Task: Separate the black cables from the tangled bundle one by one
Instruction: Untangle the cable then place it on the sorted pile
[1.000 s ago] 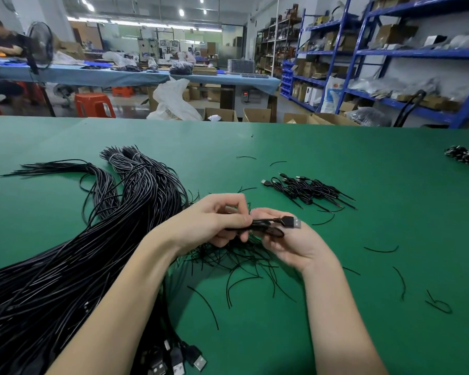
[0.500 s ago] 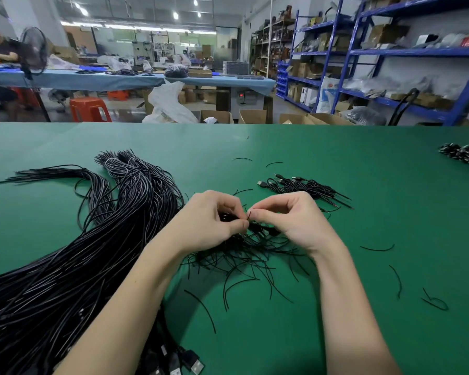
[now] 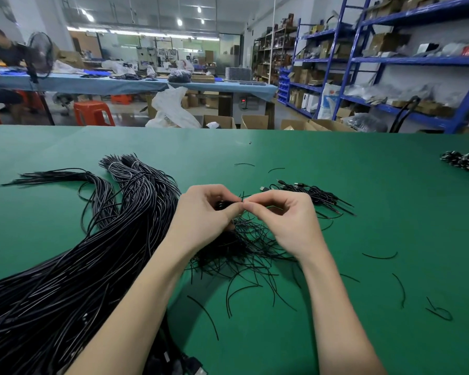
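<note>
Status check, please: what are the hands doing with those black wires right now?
Left hand and right hand both pinching a black cable over the loose tangle. Big bundle lies left. Nothing blocking.

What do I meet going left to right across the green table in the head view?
Big bundle of long black cables → left hand → right hand, the two pinching a cable together above a tangle of short wires → small pile of sorted cables → stray wire scraps → another cable pile at the far right edge.
</note>
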Action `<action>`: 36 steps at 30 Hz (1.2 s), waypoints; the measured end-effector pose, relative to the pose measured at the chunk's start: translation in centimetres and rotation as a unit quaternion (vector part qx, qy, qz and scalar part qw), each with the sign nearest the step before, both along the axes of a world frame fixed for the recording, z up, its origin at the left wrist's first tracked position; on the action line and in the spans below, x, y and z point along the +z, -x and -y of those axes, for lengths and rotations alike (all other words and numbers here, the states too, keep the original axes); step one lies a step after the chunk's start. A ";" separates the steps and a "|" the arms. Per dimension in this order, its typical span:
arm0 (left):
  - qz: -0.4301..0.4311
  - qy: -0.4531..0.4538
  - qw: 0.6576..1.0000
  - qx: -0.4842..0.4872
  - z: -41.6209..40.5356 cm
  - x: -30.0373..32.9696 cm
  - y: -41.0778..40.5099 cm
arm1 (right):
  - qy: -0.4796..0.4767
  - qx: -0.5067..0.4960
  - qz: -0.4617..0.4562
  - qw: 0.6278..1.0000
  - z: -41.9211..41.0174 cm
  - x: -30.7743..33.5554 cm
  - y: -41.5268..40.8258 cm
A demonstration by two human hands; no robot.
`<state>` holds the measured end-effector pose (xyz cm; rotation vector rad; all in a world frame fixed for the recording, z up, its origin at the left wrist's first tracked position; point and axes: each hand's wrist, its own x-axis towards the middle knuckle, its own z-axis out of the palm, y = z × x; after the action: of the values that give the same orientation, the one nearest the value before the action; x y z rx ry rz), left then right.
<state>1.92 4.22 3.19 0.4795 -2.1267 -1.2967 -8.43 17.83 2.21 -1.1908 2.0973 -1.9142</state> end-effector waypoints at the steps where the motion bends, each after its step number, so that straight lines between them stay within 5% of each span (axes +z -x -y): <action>1: -0.012 0.043 0.999 0.010 -0.1 -0.1 0.0 | -0.008 0.001 0.002 1.000 0.0 0.1 0.1; 8: -0.079 0.251 0.964 0.041 -0.9 -1.2 0.6 | -0.017 -0.004 0.099 0.995 -0.3 0.6 0.2; 19: -0.149 0.320 0.932 0.078 -1.3 -2.0 0.8 | 0.077 0.002 0.220 0.973 0.5 0.5 -0.2; 27: -0.146 0.320 0.932 0.091 -1.7 -2.7 0.8 | 0.043 0.000 0.213 0.976 1.3 -0.1 0.2; 31: -0.126 0.301 0.942 0.083 -2.1 -2.3 1.0 | 0.007 -0.026 0.110 0.994 1.3 -0.9 0.5; 36: -0.105 0.076 0.991 0.020 -2.2 -0.4 1.0 | 0.037 -0.064 -0.017 0.997 1.1 -1.2 0.5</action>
<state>0.95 6.37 2.78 0.3060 -2.0107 -1.1016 -8.89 16.74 0.99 -1.1367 2.1872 -2.0570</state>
